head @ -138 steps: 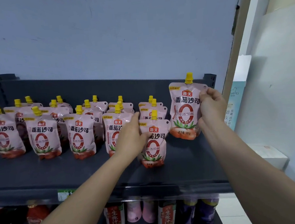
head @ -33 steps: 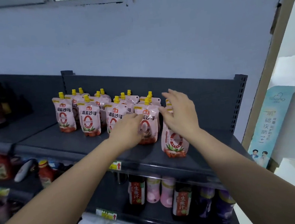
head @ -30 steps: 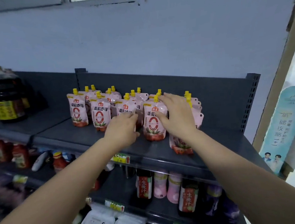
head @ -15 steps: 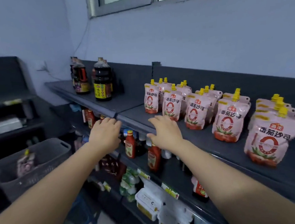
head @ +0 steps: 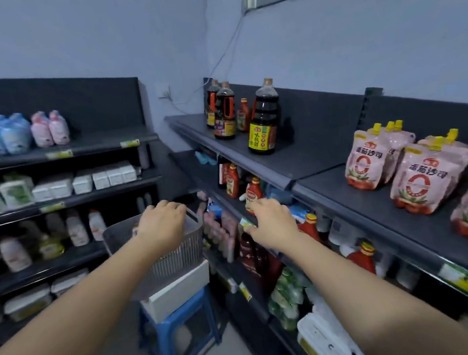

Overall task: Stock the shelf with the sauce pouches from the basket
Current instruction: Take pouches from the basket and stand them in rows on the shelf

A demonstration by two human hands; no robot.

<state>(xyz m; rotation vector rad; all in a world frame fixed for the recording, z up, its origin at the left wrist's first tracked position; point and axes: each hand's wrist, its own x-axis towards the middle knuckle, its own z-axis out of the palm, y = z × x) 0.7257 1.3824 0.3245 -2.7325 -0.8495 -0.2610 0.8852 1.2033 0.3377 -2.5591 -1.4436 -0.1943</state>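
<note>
As the left hand (head: pixel 162 226) reaches into the basket (head: pixel 183 252) at 8 o'clock, grip unseen, right hand (head: pixel 271 225) loosely spread, a tug could tip it off the stool (head: pixel 177 323); sauce pouches (head: pixel 420 181) stand at 3 o'clock.

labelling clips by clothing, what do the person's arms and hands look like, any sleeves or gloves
The left arm and right arm are bare, with no sleeve in view. The left hand and right hand wear no gloves, and no watch, ring or band shows on either.
</note>
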